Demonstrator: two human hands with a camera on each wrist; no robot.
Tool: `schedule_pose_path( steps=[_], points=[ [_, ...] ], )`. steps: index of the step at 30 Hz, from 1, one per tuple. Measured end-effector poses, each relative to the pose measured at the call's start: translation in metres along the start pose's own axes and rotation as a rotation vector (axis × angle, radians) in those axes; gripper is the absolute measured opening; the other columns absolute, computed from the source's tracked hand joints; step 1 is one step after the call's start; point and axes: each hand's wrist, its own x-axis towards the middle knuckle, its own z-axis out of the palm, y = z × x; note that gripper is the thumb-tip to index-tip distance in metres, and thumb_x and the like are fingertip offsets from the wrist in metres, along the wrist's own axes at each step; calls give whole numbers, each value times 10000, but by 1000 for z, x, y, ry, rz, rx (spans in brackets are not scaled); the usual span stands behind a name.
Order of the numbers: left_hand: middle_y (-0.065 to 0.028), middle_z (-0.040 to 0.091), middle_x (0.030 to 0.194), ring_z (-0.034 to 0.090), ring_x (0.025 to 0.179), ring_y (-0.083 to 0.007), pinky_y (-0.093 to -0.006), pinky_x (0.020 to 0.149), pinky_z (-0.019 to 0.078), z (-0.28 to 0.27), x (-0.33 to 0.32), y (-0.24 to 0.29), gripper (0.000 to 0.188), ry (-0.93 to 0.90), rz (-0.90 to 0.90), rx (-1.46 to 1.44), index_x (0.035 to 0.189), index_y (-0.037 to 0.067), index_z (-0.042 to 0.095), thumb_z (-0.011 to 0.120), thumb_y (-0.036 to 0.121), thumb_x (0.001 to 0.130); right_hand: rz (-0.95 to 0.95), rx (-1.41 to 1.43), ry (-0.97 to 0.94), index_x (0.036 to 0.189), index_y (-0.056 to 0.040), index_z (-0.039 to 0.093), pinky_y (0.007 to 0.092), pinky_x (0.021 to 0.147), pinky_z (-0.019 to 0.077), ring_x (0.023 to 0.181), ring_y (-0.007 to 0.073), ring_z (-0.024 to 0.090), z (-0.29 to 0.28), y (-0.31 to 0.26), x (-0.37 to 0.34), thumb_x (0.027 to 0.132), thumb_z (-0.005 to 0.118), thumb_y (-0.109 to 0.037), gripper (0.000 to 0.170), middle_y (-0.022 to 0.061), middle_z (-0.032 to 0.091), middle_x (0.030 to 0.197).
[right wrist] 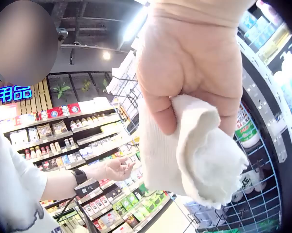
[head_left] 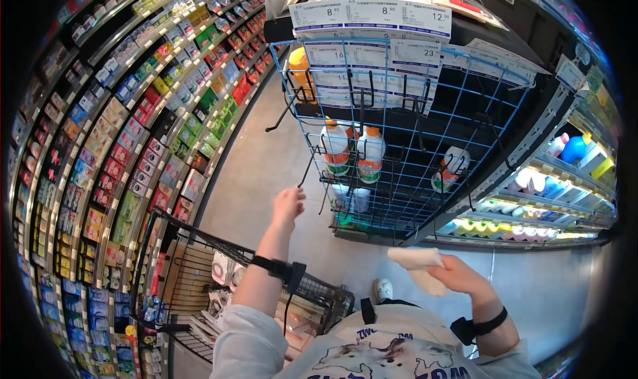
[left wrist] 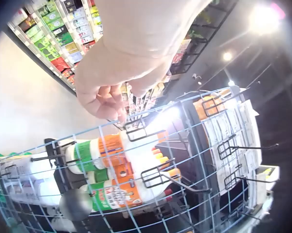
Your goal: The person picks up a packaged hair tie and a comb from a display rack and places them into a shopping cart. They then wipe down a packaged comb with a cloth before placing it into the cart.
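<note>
My right hand (head_left: 462, 276) holds a folded piece of cream cloth (right wrist: 160, 150) between thumb and fingers. The cloth is ribbed, with a fluffy white inside and a wavy edge. On the other side, my left hand (head_left: 288, 206) is raised beside a blue wire rack (left wrist: 100, 128), its fingers loosely curled and nothing seen in them. Its fingertips are close to the end of a black display hook (head_left: 308, 169) on the rack. White bottles with orange and green labels (head_left: 371, 154) stand behind the wires.
A black shopping cart (head_left: 206, 233) with goods inside stands at my left, below the left forearm. Long shelves of packets (head_left: 139, 133) line the left side. Price cards (head_left: 372, 20) top the rack, whose hooks jut outward. A lit bottle shelf (head_left: 531, 179) is at the right.
</note>
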Motion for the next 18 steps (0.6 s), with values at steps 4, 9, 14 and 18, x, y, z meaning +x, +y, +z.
schedule_pose_path(
  steps=[4, 9, 14, 18],
  points=[
    [-43, 627, 966, 546, 779, -88, -231, 673, 458, 10, -28, -50, 315, -30, 89, 197, 1142, 63, 572, 554, 87, 829, -150, -99, 150, 1237, -16, 515, 342, 857, 469, 977, 266, 605, 44, 0, 60, 866, 521, -72, 374, 162, 621, 1071],
    [-79, 642, 995, 588, 847, -119, -246, 701, 478, 20, -29, -81, 416, -20, 289, 179, 1167, 9, 555, 604, -38, 756, -676, -699, 371, 1315, 40, 423, 412, 1045, 360, 1283, 368, 396, 92, -36, 161, 696, 512, 48, 625, 240, 437, 1336],
    [-89, 685, 882, 636, 780, -112, -242, 704, 499, 40, -26, -89, 221, 170, 365, 207, 1015, -57, 618, 653, 0, 804, -770, -869, 425, 1301, 28, 443, 420, 1060, 338, 1286, 357, 390, 119, -47, 263, 737, 535, -19, 574, 190, 410, 1384],
    [-88, 691, 819, 635, 722, -108, -245, 675, 505, 41, -20, -89, 155, 253, 362, 234, 933, -60, 657, 673, 43, 819, -678, -1018, 412, 1329, 29, 410, 423, 1048, 342, 1317, 348, 359, 127, -33, 304, 778, 545, -93, 580, 192, 354, 1434]
  ],
)
